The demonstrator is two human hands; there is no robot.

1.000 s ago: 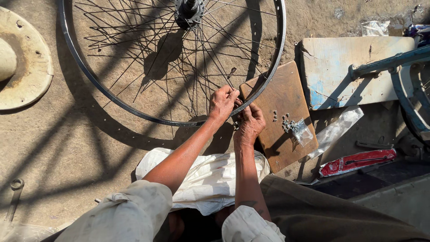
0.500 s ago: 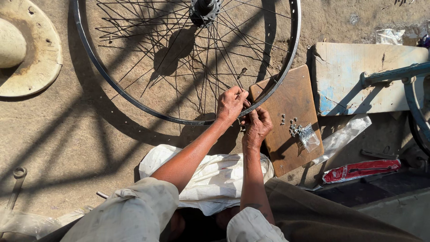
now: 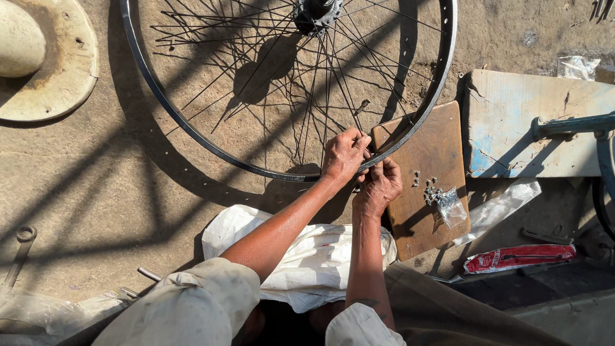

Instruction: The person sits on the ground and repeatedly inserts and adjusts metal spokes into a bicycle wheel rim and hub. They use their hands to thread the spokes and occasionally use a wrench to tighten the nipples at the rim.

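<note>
Rim (image 3: 192, 131) pinched between left grip (image 3: 344, 156) and right grip (image 3: 380, 186).

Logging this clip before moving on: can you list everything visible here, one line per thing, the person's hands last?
bicycle wheel: one, dark rim and thin spokes, flat on the ground, top centre
wooden board: one, brown, right of the hands
small metal nuts: a cluster, silver, on the board
white cloth: one, under the forearms
red packet: one, lower right
painted slab: one, pale blue, right
round disc: one, cream, top left
wrench: one, grey, lower left
left hand: on the rim
right hand: at the rim, beside the left
</note>
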